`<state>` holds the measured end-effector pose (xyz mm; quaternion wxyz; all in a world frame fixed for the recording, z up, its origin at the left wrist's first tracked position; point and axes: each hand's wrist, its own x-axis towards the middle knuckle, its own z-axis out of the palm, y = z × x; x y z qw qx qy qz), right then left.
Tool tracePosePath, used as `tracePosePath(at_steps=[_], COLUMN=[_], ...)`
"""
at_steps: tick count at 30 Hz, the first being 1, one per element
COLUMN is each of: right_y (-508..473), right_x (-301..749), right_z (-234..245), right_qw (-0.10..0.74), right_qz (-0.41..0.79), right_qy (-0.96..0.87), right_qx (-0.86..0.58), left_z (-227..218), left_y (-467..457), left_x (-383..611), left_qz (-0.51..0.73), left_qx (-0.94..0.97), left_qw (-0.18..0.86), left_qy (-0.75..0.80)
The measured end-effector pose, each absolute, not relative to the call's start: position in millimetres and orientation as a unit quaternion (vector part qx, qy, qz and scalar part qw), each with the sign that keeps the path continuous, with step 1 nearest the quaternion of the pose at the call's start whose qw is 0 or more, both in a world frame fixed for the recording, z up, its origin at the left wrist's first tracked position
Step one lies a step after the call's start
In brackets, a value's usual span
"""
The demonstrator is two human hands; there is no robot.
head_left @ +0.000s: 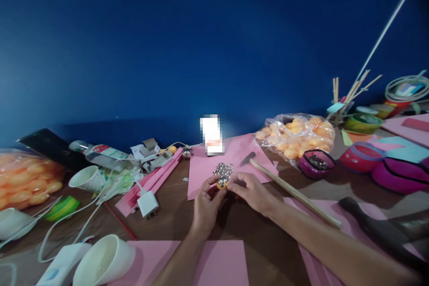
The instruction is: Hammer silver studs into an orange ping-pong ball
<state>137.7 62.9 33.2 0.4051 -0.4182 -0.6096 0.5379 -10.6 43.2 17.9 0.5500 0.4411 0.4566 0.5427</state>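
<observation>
My left hand [205, 205] and my right hand [250, 190] meet over the brown table, fingers pinched together on a small orange ball [221, 184] partly covered with shiny silver pins. A little heap of silver pins [224, 169] lies just beyond the ball on a pink paper sheet [204, 167]. Both hands grip the ball between their fingertips, the left from the left side, the right from the right.
A clear bag of orange balls [296, 136] and a magenta dish of pins [317, 163] lie at right, near a long wooden stick [295, 194]. White cups [103, 261], a charger [148, 203], cables and another bag of balls [23, 178] crowd the left. Coloured tape rolls [363, 123] sit at far right.
</observation>
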Motion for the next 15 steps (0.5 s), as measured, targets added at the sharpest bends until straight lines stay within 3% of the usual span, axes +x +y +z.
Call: tracePosePath(at_steps=[15], right_y=[62.8], right_x=[138.9], right_z=[36.4], right_qw=[0.406], right_qz=[0.509], right_qy=[-0.637], right_qx=[-0.413], left_z=[17.3], left_y=[43.4], left_x=[-10.6], left_qz=[0.543], left_qx=[0.438], left_qw=[0.554], left_qy=[0.454])
